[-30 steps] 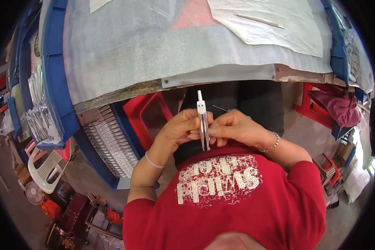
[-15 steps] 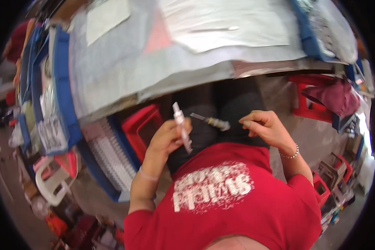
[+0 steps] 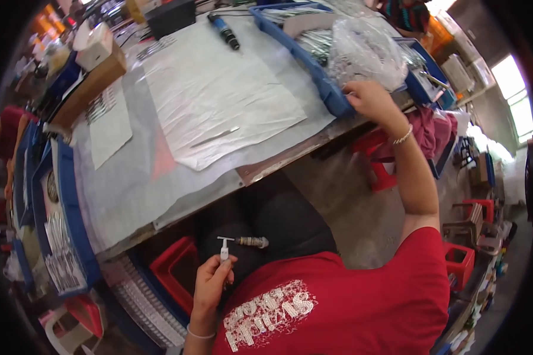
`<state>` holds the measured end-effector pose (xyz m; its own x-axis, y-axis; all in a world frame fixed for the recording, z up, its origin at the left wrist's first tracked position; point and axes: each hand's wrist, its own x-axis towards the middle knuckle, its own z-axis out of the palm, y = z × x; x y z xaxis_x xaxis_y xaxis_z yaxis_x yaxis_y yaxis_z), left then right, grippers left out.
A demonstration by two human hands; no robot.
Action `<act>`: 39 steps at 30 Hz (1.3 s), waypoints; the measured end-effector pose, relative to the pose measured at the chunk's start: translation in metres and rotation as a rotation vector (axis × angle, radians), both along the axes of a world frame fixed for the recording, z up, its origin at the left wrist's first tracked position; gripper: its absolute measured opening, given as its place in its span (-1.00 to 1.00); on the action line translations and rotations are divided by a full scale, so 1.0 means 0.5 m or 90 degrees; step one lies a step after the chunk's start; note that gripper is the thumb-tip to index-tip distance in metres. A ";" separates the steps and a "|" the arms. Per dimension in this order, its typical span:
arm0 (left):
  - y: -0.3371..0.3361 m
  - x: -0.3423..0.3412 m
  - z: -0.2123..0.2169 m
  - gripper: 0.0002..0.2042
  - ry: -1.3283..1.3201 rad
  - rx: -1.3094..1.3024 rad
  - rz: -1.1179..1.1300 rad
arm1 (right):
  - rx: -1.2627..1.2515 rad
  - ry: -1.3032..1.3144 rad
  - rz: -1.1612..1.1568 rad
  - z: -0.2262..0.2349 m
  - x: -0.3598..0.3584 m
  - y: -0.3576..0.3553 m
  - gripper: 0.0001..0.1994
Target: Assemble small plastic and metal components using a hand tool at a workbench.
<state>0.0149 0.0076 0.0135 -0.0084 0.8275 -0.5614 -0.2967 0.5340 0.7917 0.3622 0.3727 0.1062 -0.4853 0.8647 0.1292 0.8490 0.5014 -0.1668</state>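
Observation:
In my left hand (image 3: 212,283), closed over my lap, is a slim white tube (image 3: 224,253) with a narrow nozzle pointing away from me. Just beyond its tip, a small tool with a thin flat strip and a patterned, clear-ended handle (image 3: 253,241) lies on my dark trousers; the strip seems to cross behind the nozzle. My right arm is stretched far out. My right hand (image 3: 373,105) is at the near corner of a blue tray (image 3: 331,97), beside a clear plastic bag (image 3: 367,53). Its fingers are curled, and what they hold, if anything, is hidden.
White cloth (image 3: 219,89) covers the table, with a thin metal piece (image 3: 215,136) on it. A blue and black power tool (image 3: 224,32) lies at the back. Another blue tray (image 3: 71,219) with metal parts stands left. A red stool (image 3: 175,269) is below the table edge.
My right hand has moved from over my lap out to the blue tray at the right. The view has turned right. My left hand still holds the white tube, now more upright.

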 end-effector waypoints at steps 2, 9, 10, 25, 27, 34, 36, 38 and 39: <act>0.004 0.002 -0.002 -0.81 0.109 0.029 -0.030 | -0.178 0.032 0.155 -0.018 0.002 0.071 -0.81; 0.035 0.022 0.030 -0.74 0.671 0.341 -0.026 | -0.164 -0.047 0.091 0.057 0.023 0.078 -0.87; 0.036 0.020 0.029 -0.72 0.734 0.358 -0.029 | -0.092 -0.041 0.082 0.069 0.025 0.067 -0.86; 0.039 0.028 0.041 -0.70 0.656 0.303 -0.111 | -0.364 0.334 0.466 -0.145 -0.386 -0.465 -0.77; 0.034 0.024 0.035 -0.72 0.649 0.307 -0.105 | -0.400 0.403 0.445 -0.140 -0.395 -0.462 -0.72; 0.035 0.023 0.045 -0.80 0.640 0.317 -0.084 | -0.322 0.359 0.314 -0.117 -0.355 -0.374 -0.67; 0.037 0.020 0.041 -0.80 0.686 0.332 -0.082 | -0.173 0.455 0.429 -0.122 -0.369 -0.411 -0.68; 0.043 0.015 0.040 -0.79 0.668 0.367 -0.117 | -0.125 0.395 0.539 -0.145 -0.385 -0.475 -0.72; 0.046 0.014 0.041 -0.79 0.682 0.359 -0.125 | -0.149 0.398 0.516 -0.168 -0.378 -0.466 -0.72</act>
